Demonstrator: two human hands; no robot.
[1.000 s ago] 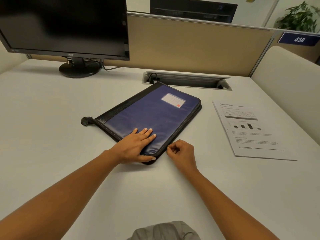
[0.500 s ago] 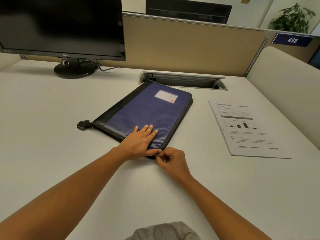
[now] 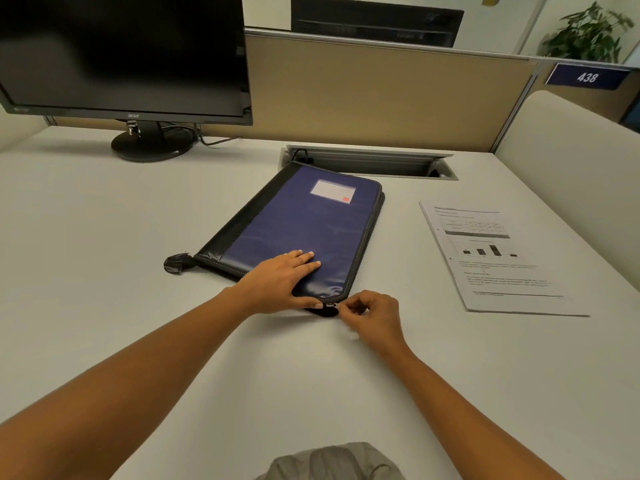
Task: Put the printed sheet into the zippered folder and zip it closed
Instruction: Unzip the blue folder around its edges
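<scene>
Light: dim, warm, even, from overhead.
Shadows: soft, under the hands on the counter [image 3: 104, 237].
Glare: faint sheen on the folder [image 3: 311, 230].
Edges: bowed, slightly blurred.

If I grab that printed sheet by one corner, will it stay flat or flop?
The printed sheet looks thin, perhaps a single page, so it would probably droop from a corner grip. Lying flush on the smooth desk, it may slide before an edge lifts.

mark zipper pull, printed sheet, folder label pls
zipper pull [image 3: 330, 305]: head view, on the small metal slider.
printed sheet [image 3: 495, 268]: head view, mid-page, just below the bar chart.
folder label [image 3: 333, 191]: head view, centre of the white card.
</scene>
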